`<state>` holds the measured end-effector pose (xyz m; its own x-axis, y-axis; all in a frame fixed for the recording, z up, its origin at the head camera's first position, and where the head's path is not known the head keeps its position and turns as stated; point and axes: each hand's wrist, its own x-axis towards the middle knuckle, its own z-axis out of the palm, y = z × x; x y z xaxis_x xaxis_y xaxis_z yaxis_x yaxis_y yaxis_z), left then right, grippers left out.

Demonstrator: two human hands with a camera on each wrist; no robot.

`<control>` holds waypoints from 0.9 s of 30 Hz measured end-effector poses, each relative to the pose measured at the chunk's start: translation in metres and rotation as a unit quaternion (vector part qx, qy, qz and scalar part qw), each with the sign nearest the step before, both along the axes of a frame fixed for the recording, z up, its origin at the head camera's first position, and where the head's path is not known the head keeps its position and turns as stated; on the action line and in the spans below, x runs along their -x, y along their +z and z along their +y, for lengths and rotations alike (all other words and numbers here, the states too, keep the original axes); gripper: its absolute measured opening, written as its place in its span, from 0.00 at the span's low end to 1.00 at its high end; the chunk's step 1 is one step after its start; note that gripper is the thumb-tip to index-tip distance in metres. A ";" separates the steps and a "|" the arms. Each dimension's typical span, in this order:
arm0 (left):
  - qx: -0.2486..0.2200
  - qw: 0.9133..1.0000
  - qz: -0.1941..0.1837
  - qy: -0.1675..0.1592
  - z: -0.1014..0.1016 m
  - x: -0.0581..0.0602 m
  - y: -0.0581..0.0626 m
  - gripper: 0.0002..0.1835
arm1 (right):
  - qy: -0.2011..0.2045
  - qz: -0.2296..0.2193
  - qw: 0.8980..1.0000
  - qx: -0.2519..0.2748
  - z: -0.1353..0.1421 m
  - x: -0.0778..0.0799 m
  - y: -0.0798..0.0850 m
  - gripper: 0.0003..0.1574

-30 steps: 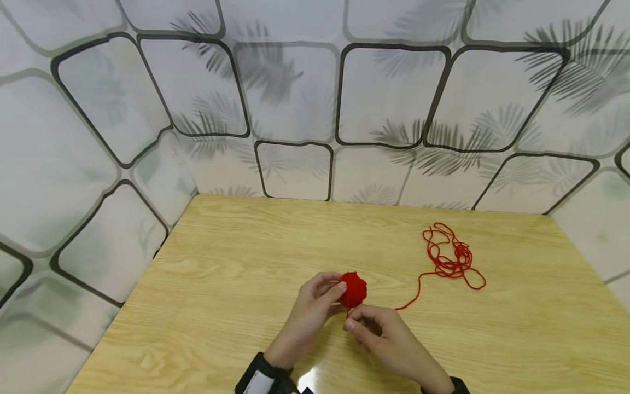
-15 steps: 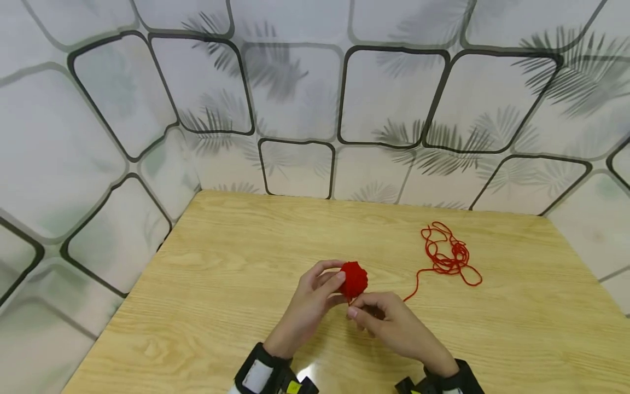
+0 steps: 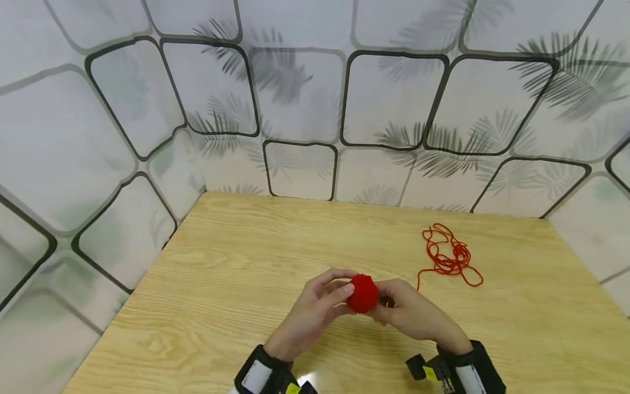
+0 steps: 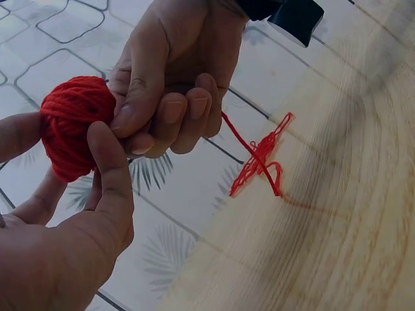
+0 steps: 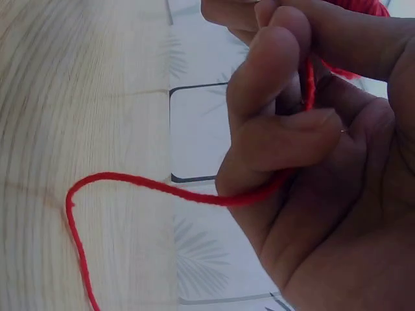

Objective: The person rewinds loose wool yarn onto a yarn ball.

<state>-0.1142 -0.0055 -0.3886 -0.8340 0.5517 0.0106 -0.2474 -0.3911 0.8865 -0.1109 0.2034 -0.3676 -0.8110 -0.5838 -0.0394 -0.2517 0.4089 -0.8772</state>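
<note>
A small ball of red yarn (image 3: 363,294) is gripped between the thumb and fingers of my left hand (image 3: 317,306), above the table. My right hand (image 3: 415,313) is at the ball's right side with its fingers curled. In the right wrist view the yarn strand (image 5: 149,186) runs in through the curled fingers of that hand. The left wrist view shows the wound ball (image 4: 76,126) with right fingertips close against it; whether they press on it I cannot tell. From the right hand the strand trails down toward the table.
A loose tangle of red yarn (image 3: 450,257) lies on the wooden table (image 3: 246,246) at the right, toward the back. Patterned wall covering (image 3: 300,93) rises behind the table and along its left side. Each wrist carries a black strap (image 3: 472,366) with a small camera.
My right hand has gone from below the ball round to its right side, carrying the strand. The left hand still holds the ball, which has shifted slightly right.
</note>
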 end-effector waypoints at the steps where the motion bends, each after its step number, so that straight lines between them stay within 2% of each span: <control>1: 0.001 1.000 -0.001 0.000 0.001 0.000 -0.001 0.22 | -0.004 0.001 1.000 -0.001 0.001 -0.001 -0.001 0.11; 8: 0.033 0.999 0.000 -0.019 0.001 -0.009 -0.009 0.21 | -0.058 -0.013 0.998 0.010 0.002 -0.017 -0.019 0.13; 12: 0.034 0.999 0.015 -0.018 0.003 -0.011 -0.010 0.21 | -0.094 -0.003 0.995 0.028 0.001 -0.022 -0.029 0.13; 17: 0.042 0.999 0.032 -0.009 0.001 -0.013 -0.008 0.21 | -0.100 0.014 0.994 0.044 -0.002 -0.021 -0.033 0.11; 27: 0.095 0.992 0.087 -0.007 0.004 -0.010 -0.005 0.18 | -0.129 0.072 0.988 -0.039 0.002 -0.013 -0.023 0.13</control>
